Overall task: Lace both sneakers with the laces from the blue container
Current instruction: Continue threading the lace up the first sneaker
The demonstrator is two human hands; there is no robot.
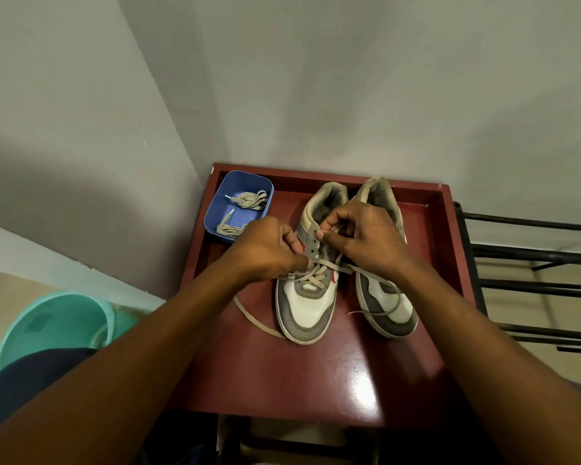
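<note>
The left hand pinches the beige lace on the left sneaker. The right hand pinches it too, fingers tight, by the top holes.

Two plain grey plaster walls meet in a corner behind a glossy red-brown wooden counter with a raised rim, where a bright glare shows near its front edge. A teal plastic bucket stands on the beige floor to the left. A black metal rack stands just beside the counter on the right.
</note>
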